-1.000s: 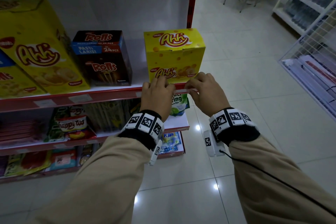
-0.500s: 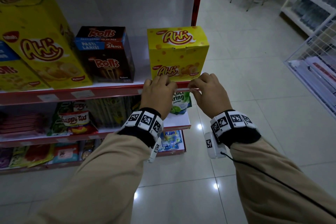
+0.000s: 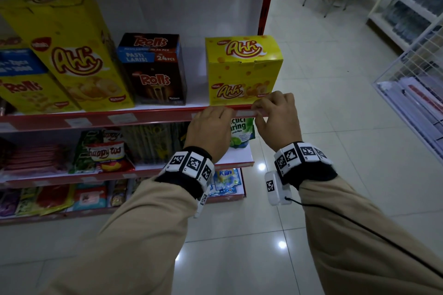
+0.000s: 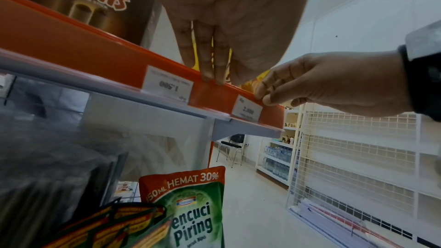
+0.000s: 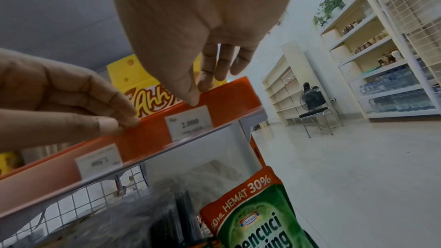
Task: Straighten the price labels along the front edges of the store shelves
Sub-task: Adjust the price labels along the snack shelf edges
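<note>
Head view: both hands at the red shelf edge (image 3: 155, 115) under the yellow Ahh box (image 3: 243, 69), which stands beside a Rolls box (image 3: 153, 69).

Left wrist view: left hand (image 4: 229, 16) lies with straight fingers pressing the strip, holding nothing; the 1.500 label (image 4: 167, 84) sits upside down.

Right wrist view: right hand (image 5: 200, 25) pinches the 2.000 label (image 5: 189, 122) by its top edge — likely thin, light card, easily creased, best slid by the edges.

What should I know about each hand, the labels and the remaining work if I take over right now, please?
Left hand: fingertips press the top of the red shelf strip, between two labels.
Right hand: pinches the strip's top edge just above the 2.000 label, which sits upright.
The 1.500 label beside it reads upside down and needs turning.
The labels further left are too blurred to judge; check them.
</note>
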Demonstrator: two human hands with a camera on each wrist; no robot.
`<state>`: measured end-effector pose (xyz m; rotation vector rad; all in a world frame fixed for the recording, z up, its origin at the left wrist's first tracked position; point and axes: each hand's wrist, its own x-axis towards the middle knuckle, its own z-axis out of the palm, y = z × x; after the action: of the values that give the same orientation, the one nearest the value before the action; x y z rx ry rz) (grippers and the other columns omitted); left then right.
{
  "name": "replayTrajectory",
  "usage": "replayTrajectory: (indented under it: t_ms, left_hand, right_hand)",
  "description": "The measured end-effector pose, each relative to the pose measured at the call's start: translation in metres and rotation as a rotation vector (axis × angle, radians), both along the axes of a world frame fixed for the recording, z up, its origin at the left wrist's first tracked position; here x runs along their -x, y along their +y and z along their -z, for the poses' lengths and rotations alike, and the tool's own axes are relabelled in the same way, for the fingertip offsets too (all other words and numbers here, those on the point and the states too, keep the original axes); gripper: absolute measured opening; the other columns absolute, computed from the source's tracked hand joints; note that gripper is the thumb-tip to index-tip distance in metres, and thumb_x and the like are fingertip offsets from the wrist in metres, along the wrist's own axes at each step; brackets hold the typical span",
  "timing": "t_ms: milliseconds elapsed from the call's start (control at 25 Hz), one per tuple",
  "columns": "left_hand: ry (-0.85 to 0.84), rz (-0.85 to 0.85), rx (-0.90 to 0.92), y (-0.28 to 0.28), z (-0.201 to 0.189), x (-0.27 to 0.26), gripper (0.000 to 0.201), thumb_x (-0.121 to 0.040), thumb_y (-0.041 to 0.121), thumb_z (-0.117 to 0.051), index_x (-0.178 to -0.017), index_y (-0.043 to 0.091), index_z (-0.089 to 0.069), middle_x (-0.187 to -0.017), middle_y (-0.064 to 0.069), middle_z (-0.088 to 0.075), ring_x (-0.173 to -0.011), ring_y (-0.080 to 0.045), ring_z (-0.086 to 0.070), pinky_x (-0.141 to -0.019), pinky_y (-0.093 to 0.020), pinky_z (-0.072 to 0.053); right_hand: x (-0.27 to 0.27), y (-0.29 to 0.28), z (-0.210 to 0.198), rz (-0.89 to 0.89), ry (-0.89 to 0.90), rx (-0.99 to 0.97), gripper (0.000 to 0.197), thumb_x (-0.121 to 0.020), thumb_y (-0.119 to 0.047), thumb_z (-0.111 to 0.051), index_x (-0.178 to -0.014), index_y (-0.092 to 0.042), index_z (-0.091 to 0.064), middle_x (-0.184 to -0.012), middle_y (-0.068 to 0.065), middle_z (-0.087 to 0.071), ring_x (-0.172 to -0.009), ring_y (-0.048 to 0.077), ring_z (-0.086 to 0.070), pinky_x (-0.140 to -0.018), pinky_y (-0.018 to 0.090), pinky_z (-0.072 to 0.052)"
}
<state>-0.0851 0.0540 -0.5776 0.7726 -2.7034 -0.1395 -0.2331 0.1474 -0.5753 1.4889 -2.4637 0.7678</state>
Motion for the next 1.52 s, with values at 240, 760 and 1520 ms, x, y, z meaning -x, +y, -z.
replayTrajectory:
  t_ms: [240, 760, 1520]
  left_hand:
    - [-0.093, -0.089, 0.062, -0.034, -0.007, -0.052, 0.037, -0.089, 0.017, -0.05, -0.126, 0.014, -0.052, -0.12, -0.008, -0.055, -0.112, -0.029, -0.046, -0.088, -0.04, -0.039]
    - [-0.177, 0.063, 0.143, -0.044, 0.003, -0.071, 0.056, -0.083, 0.023, -0.032, -0.138, 0.017, -0.039, -0.13, -0.006, -0.043, -0.112, -0.028, -0.04, -0.088, -0.038, -0.033]
    - [-0.179, 0.115, 0.157, -0.031, 0.0, -0.017, 0.054, -0.08, 0.019, -0.058, -0.131, 0.022, -0.04, -0.13, -0.003, -0.041, -0.114, -0.026, -0.039, -0.09, -0.04, -0.033]
  right_hand:
    - [-0.042, -0.025, -0.001, 0.022, 0.007, -0.083, 0.025, -0.079, -0.016, -0.061, -0.104, -0.013, -0.064, -0.113, 0.013, -0.055, -0.11, 0.035, -0.043, -0.082, 0.043, -0.04]
    - [-0.092, -0.056, 0.0, 0.034, 0.128, -0.207, 0.044, -0.068, -0.009, -0.059, -0.111, -0.017, -0.059, -0.114, 0.01, -0.053, -0.102, 0.033, -0.047, -0.076, 0.038, -0.033]
    - [-0.034, -0.024, -0.003, 0.048, 0.033, -0.232, 0.047, -0.062, 0.002, -0.058, -0.106, -0.009, -0.067, -0.109, 0.015, -0.057, -0.102, 0.034, -0.046, -0.079, 0.04, -0.04]
